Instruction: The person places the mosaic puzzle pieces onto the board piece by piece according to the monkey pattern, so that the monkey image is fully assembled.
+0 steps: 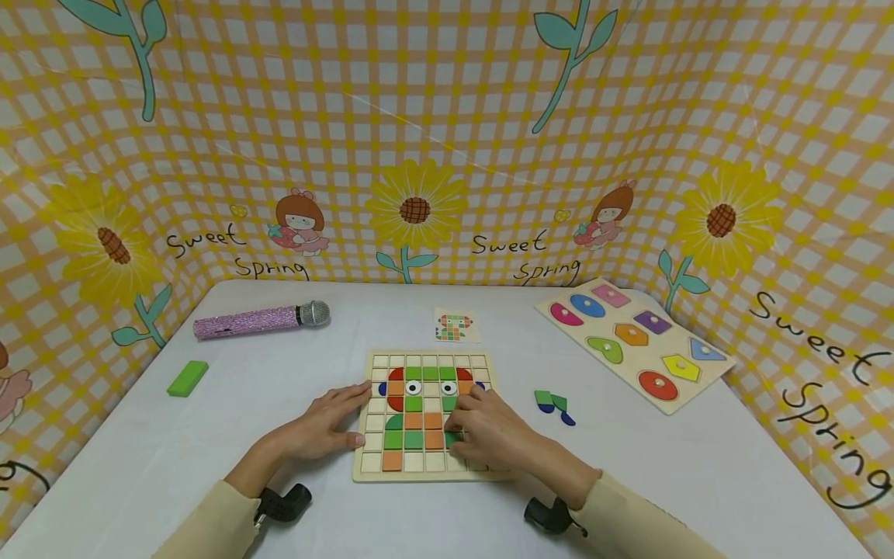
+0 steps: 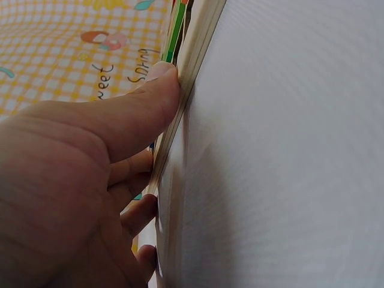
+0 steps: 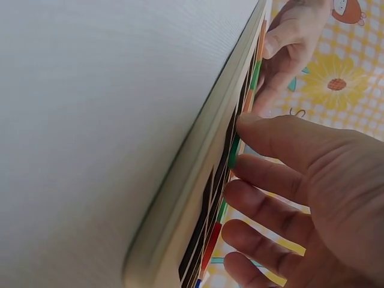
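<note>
A wooden grid board lies on the table with orange, green and red tiles and two eye tiles set in its cells. My left hand rests against its left side, fingers extended and thumb at the edge; the left wrist view shows the thumb touching the rim. Over the right part of the board, my right hand pinches a dark green tile between thumb and index finger, low over a cell. In the right wrist view the green tile shows between those fingertips, the other fingers loosely bent.
A pattern card lies behind the board. To the right are several loose green and blue pieces and a knobbed shape puzzle. A glittery pink microphone and a green block are at the left.
</note>
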Demonstrator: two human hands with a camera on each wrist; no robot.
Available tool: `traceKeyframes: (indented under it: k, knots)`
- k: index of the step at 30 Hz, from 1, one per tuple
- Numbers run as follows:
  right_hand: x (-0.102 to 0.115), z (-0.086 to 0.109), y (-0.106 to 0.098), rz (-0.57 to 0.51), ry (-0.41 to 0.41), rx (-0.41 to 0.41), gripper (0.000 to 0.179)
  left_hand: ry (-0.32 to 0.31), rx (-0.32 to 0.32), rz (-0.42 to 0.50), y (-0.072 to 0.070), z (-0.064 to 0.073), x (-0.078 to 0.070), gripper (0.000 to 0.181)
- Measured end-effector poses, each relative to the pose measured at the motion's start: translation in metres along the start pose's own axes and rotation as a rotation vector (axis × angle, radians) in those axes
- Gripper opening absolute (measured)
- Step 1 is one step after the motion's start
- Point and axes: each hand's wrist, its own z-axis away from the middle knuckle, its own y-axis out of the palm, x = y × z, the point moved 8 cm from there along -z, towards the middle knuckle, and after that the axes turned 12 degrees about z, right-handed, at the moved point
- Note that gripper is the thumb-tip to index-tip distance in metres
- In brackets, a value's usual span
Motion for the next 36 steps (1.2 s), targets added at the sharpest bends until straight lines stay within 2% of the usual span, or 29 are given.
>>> traceKeyframes:
  k: [5, 9, 19, 28, 36]
  knots:
    - [-0.004, 0.003, -0.002, -0.026, 0.004, -0.007, 0.020, -0.009, 0.004, 0.001, 0.001, 0.000, 0.000, 0.075]
    - [-0.016, 0.007, -0.004, -0.049, 0.038, -0.006, 0.021, -0.007, 0.000, -0.007, 0.000, 0.000, 0.001, 0.075]
    - [-0.078, 0.023, -0.006, -0.063, 0.249, -0.007, 0.025, -0.008, -0.001, -0.011, 0.000, 0.000, 0.000, 0.075]
    - [-0.120, 0.039, 0.003, 0.010, 0.309, -0.009, 0.035, -0.008, 0.000, -0.010, 0.000, 0.000, 0.001, 0.074]
    - [-0.137, 0.043, 0.013, 0.036, 0.346, 0.037, 0.036, -0.013, 0.000, -0.004, 0.000, -0.001, 0.002, 0.075]
